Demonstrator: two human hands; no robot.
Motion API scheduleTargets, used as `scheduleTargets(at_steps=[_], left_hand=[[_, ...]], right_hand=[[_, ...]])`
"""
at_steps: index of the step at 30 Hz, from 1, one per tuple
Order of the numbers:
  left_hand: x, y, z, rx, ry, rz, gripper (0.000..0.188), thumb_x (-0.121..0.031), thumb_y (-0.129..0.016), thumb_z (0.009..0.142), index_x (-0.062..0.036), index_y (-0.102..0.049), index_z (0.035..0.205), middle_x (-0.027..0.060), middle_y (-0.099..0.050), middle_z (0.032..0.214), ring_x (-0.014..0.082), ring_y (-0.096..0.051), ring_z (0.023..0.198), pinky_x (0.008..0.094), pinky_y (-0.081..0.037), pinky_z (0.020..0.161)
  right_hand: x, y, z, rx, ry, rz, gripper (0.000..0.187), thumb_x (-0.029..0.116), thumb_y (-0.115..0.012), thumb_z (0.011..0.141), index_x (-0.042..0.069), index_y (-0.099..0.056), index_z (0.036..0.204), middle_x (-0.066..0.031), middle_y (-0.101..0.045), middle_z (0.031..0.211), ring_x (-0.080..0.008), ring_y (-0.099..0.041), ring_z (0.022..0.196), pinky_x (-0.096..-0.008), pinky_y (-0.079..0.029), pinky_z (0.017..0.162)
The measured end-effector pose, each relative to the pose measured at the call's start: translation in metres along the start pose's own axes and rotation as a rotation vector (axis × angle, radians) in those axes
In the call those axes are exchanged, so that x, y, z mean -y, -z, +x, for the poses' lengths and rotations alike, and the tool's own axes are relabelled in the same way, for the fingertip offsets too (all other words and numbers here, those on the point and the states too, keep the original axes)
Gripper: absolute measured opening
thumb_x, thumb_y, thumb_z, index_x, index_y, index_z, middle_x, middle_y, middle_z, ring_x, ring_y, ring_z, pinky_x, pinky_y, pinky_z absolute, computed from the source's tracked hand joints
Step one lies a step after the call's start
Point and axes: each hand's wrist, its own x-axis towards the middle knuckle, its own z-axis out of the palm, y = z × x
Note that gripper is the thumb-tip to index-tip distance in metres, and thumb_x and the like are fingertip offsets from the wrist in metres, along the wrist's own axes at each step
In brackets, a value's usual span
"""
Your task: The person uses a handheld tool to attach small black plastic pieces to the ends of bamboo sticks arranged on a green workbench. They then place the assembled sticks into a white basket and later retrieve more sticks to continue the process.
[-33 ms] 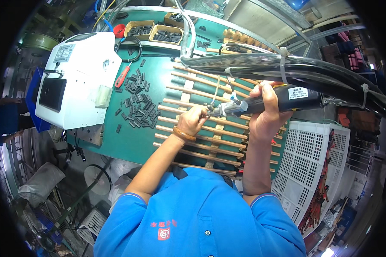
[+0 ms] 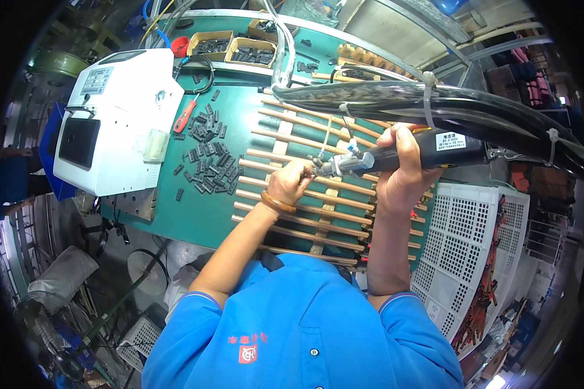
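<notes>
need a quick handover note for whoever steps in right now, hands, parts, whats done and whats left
Right hand: gripped around a black powered driver, tip pointing left over the wooden slat rack.
Left hand: fingers pinched at the driver's tip, on a slat; what it holds is too small to tell.
Parts: loose small black pieces on the green bench left of the rack; more in two boxes at the far edge. White machine at the left, white perforated crate at the right.
Done or left: cannot be judged, as fitted pieces do not show on the slats.
</notes>
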Motion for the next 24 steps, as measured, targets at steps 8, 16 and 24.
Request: scheduleTargets(at_steps=[8, 16, 24], left_hand=[[0.001, 0.006, 0.008, 0.091, -0.103, 0.162, 0.016, -0.005, -0.068, 0.073, -0.0062, -0.056, 0.082, 0.0112, -0.058, 0.076, 0.0312, -0.061, 0.068, 0.0379, -0.049, 0.058], [0.006, 0.012, 0.007, 0.244, -0.152, -0.022, 0.018, -0.001, -0.066, 0.072, -0.0058, -0.056, 0.086, 0.0125, -0.058, 0.08, 0.0309, -0.061, 0.07, 0.0366, -0.05, 0.06], [0.006, 0.007, 0.009, 0.201, -0.16, 0.059, 0.015, -0.004, -0.067, 0.073, -0.0039, -0.054, 0.081, 0.0145, -0.055, 0.077, 0.0342, -0.058, 0.07, 0.0405, -0.048, 0.06]], right_hand=[[-0.008, 0.007, -0.006, -0.031, 0.017, 0.025, 0.007, -0.007, -0.057, 0.075, -0.003, -0.059, 0.08, -0.0099, -0.06, 0.069, -0.0178, -0.06, 0.061, -0.0297, -0.051, 0.062], [0.002, 0.006, -0.002, 0.069, -0.039, 0.032, 0.007, -0.005, -0.056, 0.078, -0.004, -0.058, 0.085, -0.0109, -0.059, 0.072, -0.0171, -0.058, 0.061, -0.0288, -0.049, 0.059], [0.0, 0.006, -0.007, 0.049, -0.001, 0.071, 0.009, -0.009, -0.057, 0.077, -0.002, -0.059, 0.083, -0.011, -0.06, 0.074, -0.0172, -0.059, 0.061, -0.0296, -0.051, 0.059]])
